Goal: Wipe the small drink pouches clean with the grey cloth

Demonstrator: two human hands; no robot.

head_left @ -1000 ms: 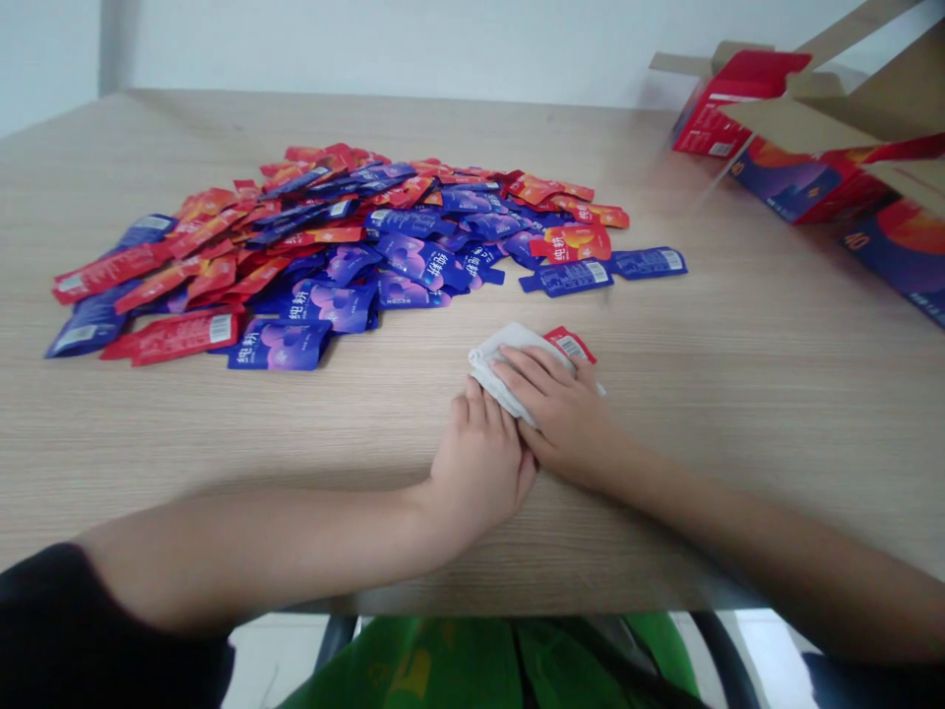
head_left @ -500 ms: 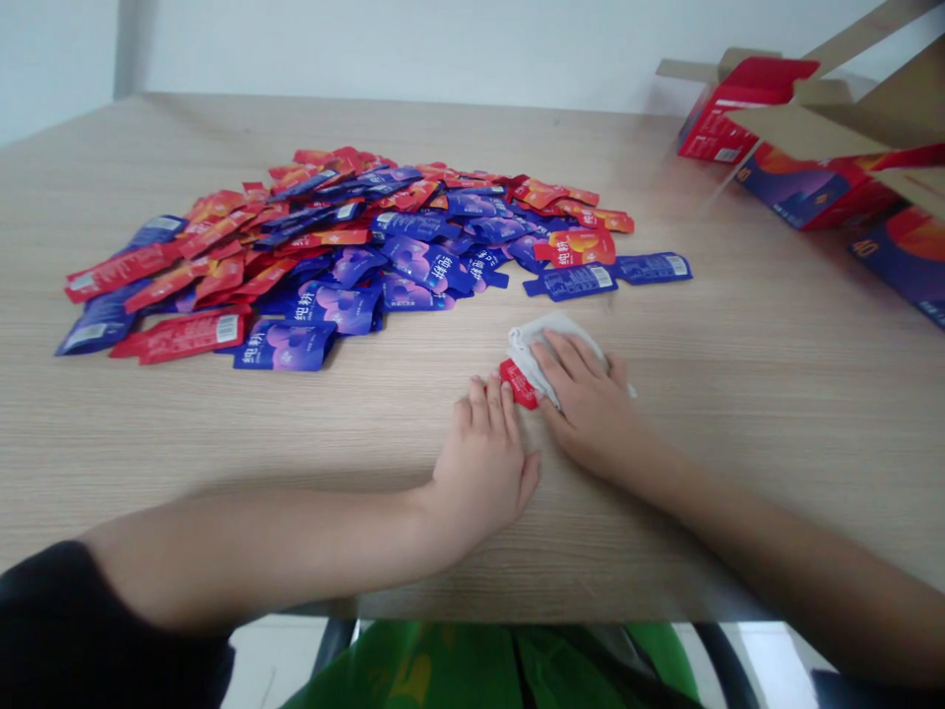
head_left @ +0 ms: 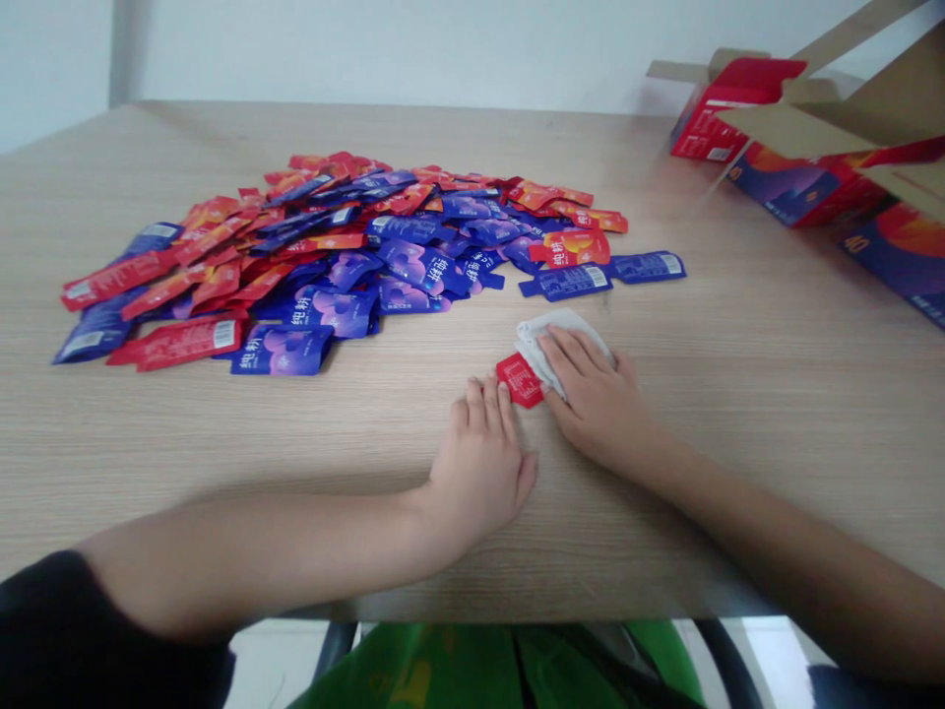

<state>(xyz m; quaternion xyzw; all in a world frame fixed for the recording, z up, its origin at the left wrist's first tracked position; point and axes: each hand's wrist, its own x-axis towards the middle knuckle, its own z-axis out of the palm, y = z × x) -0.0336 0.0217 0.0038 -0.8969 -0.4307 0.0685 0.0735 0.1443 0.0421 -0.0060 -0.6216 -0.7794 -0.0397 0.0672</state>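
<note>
A single red sachet (head_left: 519, 380) lies flat on the wooden table (head_left: 221, 433), its right end tucked under a folded white cloth (head_left: 559, 340). My right hand (head_left: 591, 399) rests on top of the cloth, fingers curled over it. My left hand (head_left: 479, 453) lies palm down on the table, holding nothing, its fingertips just left of the sachet. A large heap of red and blue printed sachets (head_left: 332, 256) spreads over the table beyond my hands, to the left.
Printed red and blue cartons (head_left: 804, 187) with open cardboard flaps stand at the table's far right, and a red box (head_left: 727, 108) sits behind them. A wall runs behind the table. A green bag (head_left: 472, 670) shows below the near edge.
The cloth and my right hand have shifted right, and the red sachet now shows at the cloth's left side. My left hand has barely moved.
</note>
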